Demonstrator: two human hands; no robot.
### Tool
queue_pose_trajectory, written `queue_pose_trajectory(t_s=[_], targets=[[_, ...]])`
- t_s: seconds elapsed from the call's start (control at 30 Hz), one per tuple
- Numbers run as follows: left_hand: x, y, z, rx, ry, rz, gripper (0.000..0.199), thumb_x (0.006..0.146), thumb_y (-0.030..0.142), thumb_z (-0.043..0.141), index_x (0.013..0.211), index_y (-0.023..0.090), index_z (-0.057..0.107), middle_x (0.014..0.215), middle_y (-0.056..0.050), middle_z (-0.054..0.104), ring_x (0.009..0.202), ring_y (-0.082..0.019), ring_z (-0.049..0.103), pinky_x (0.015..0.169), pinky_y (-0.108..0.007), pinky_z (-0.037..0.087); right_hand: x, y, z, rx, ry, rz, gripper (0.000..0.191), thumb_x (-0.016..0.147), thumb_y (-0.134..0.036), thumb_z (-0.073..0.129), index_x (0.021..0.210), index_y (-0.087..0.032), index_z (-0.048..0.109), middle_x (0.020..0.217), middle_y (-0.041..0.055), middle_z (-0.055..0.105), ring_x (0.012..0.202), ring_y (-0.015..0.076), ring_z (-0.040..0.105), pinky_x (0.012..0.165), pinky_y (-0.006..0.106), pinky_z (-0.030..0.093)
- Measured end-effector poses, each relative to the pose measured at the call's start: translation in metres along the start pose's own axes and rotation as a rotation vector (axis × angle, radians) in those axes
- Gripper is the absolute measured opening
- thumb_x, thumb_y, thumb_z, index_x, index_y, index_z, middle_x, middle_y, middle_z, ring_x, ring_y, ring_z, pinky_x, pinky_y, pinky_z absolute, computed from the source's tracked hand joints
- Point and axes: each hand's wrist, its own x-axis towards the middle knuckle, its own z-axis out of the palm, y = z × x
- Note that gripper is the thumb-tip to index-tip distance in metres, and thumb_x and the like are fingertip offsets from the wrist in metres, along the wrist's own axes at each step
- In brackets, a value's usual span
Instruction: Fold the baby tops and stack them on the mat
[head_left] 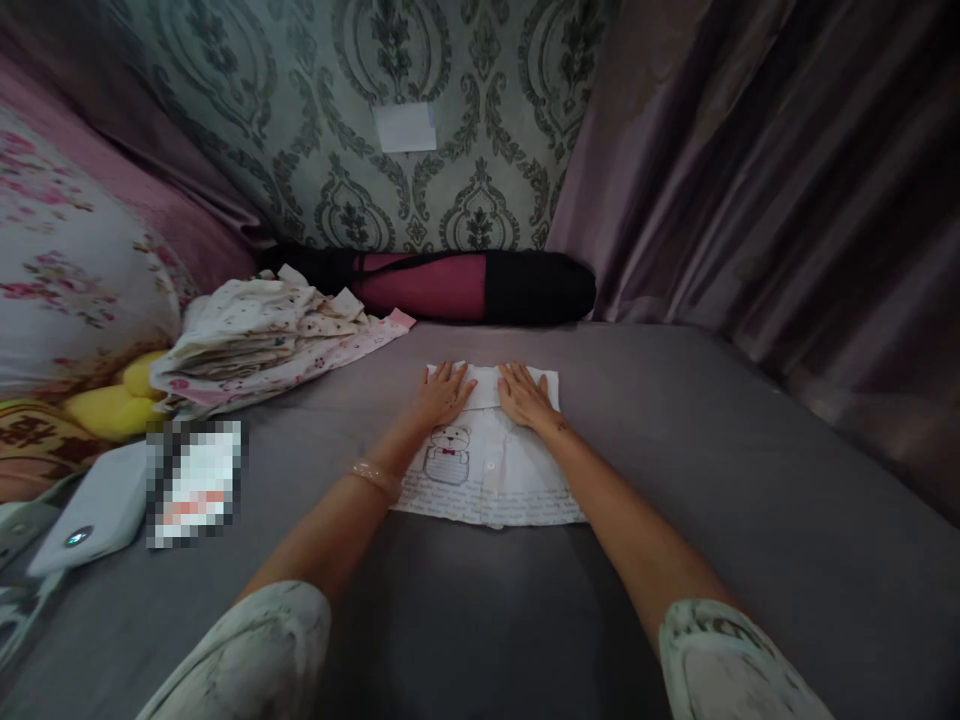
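Bare left hand [448, 397] and right hand [525, 397] lie flat, fingers slightly spread, on the white buttoned cotton garment [529, 470] at frame centre: printed lettering nearest, then a bear drawing [448, 457], then a folded-over far edge.

Single head-worn view, forward and down over left hand [445, 396] and right hand [525, 396].

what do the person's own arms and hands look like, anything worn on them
The left hand and right hand are ungloved. A pale pinkish rounded bangle circles the left arm; the right arm shows none. The pale fabric sleeves have a greyish-green pattern and leave both forearms bare.
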Motion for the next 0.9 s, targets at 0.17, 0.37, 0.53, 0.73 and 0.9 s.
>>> queue_pose_trajectory(t_s=[0.17,0.37,0.53,0.73,0.9], targets=[[-0.005,-0.014,0.006,0.027,0.018,-0.021,0.067,0.098,0.053,0.014,0.147,0.014,0.034,0.153,-0.017,0.033,0.142,-0.031,0.027,0.114,-0.052,0.02,-0.003,0.017,0.003,-0.103,0.07,0.035,0.054,0.099,-0.038,0.021,0.148,-0.018,0.034,0.155,0.0119,0.029,0.143,0.0279,0.021,0.114,0.056,0.011],[-0.003,-0.018,0.015,0.002,-0.007,-0.033,0.068,0.097,0.055,0.013,0.148,0.014,0.032,0.154,-0.016,0.03,0.144,-0.03,0.022,0.114,-0.052,0.019,-0.002,0.022,0.01,-0.111,0.068,0.038,0.055,0.1,-0.039,0.018,0.148,-0.017,0.034,0.155,0.0119,0.031,0.143,0.0279,0.023,0.114,0.053,0.014],[-0.012,-0.017,0.004,0.01,0.039,0.001,0.068,0.098,0.051,0.013,0.148,0.01,0.029,0.154,-0.018,0.029,0.144,-0.03,0.023,0.116,-0.053,0.016,-0.008,0.023,-0.006,-0.001,-0.017,0.031,0.058,0.1,-0.041,0.013,0.151,-0.016,0.026,0.157,0.0124,0.024,0.145,0.026,0.018,0.116,0.052,0.011],[-0.063,-0.012,-0.018,0.01,0.119,0.248,0.054,0.099,0.04,0.02,0.142,0.012,0.039,0.152,-0.014,0.036,0.143,-0.023,0.027,0.117,-0.043,0.021,-0.061,0.014,-0.012,0.002,-0.009,-0.207,0.063,0.099,-0.042,0.015,0.151,-0.008,0.024,0.158,0.012,0.022,0.146,0.0202,0.013,0.119,0.04,0.009],[-0.098,-0.007,-0.013,-0.042,0.053,0.369,0.05,0.1,0.036,0.021,0.134,0.012,0.049,0.142,-0.014,0.049,0.133,-0.02,0.043,0.113,-0.037,0.031,-0.096,0.001,0.002,-0.05,-0.092,-0.289,0.064,0.099,-0.041,0.017,0.149,-0.004,0.028,0.157,0.0146,0.021,0.146,0.0225,0.014,0.119,0.039,0.01]])
